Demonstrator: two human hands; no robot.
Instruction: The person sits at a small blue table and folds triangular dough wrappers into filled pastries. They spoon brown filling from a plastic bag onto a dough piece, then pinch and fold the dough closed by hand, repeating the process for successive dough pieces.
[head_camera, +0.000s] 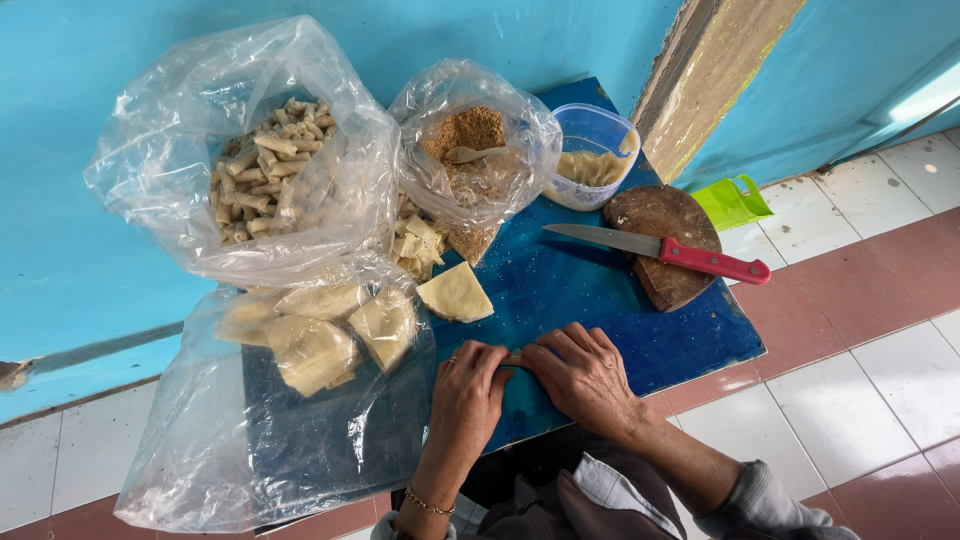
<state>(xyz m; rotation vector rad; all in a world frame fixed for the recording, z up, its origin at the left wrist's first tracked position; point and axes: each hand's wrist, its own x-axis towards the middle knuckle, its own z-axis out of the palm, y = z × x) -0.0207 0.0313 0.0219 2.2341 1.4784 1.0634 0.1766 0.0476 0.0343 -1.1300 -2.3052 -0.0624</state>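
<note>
Roll at risk of loosening on the near edge

Fingers of both your hands press a small pastry roll (513, 357) flat against the blue table (600, 300), close to its near edge. Your left hand (466, 385) curls over its left end, and your right hand (583, 375) covers its right end, so only a sliver of the roll shows between them; neither hand is clenched, both pinch and press lightly.

Uneven pressure could likely split the thin wrapper or squeeze filling out at an open end. Being so near the edge, the roll could also slide off towards your lap.

Just to the far left lies a loose triangular wrapper (456, 293), beside a clear bag of folded wrappers (320, 335). Further right, the red-handled knife (660, 249) rests on a round wooden board (665, 245), blade pointing left, so a careless reach towards the far bag of brown filling (470, 140) might brush it.
</note>
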